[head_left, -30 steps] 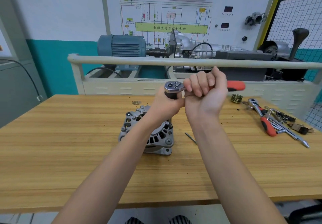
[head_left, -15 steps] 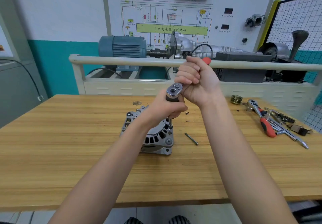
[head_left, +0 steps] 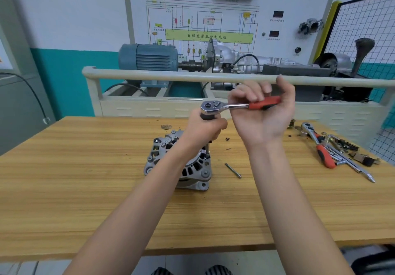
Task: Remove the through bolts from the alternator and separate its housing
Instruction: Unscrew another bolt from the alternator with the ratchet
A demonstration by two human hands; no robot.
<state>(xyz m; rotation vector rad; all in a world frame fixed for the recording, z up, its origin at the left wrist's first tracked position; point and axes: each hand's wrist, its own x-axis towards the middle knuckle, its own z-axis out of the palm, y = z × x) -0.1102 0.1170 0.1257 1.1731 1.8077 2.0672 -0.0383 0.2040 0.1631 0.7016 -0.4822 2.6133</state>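
While one bolt (head_left: 233, 170) lies on the worktop (head_left: 85, 189), my left grip (head_left: 203, 130) clasps the extension; my right (head_left: 264, 112) loosely curls around the ratchet (head_left: 235, 105), another bolt undone.

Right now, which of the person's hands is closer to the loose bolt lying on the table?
Left. The left hand grips the tool's shaft just above the alternator, up and left of the loose bolt. The right hand holds the ratchet handle higher up.

wooden bench (head_left: 85, 189) carries alternator (head_left: 171, 159), loose bolt (head_left: 233, 170), spare ratchet (head_left: 318, 146).
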